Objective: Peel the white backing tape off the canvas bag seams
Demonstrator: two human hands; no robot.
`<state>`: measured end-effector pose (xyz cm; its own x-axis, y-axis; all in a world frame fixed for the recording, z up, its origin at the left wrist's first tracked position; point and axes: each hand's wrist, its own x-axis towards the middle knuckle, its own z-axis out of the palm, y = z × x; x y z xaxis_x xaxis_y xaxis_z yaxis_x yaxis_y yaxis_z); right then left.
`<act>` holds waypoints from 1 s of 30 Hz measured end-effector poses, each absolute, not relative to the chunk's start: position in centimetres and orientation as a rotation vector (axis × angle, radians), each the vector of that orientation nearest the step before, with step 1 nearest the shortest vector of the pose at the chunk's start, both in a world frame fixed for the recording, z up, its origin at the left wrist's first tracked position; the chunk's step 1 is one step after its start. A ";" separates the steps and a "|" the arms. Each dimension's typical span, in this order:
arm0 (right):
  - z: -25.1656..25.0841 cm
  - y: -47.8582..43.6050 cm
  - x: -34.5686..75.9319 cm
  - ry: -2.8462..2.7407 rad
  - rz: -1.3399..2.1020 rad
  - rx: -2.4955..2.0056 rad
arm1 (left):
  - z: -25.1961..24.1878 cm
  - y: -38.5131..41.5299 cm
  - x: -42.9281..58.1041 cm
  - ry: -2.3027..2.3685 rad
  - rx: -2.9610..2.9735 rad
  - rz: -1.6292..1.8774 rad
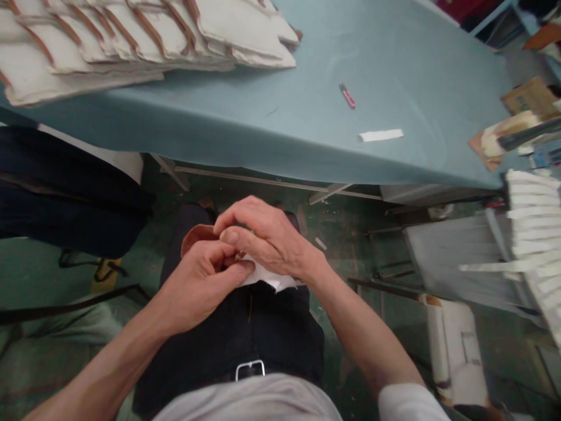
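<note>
- Pinching the white cloth (276,282) at the centre of the frame, the left hand (205,283) could lose its thumb grip if the fabric bunches.
- Curling over it, the right hand (272,237) covers part of a brown piece (196,237); I cannot tell what its grip holds, so misalignment could go unseen.
- Working over the lap (263,327), off the worktop (302,111), a loosened pinch might drop both.

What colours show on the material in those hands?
White and brown; the material shows in the head view.
</note>
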<state>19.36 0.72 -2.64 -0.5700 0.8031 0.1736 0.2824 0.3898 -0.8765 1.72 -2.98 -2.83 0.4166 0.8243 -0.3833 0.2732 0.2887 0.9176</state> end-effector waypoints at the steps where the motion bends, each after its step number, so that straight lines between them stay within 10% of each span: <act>1: -3.3 0.8 19.4 -2.082 1.227 -0.863 | -2.8 -3.1 1.6 1.128 1.275 0.474; 30: -5.0 -2.5 22.0 -1.477 1.951 -0.956 | -2.2 -3.1 2.4 0.852 1.133 0.354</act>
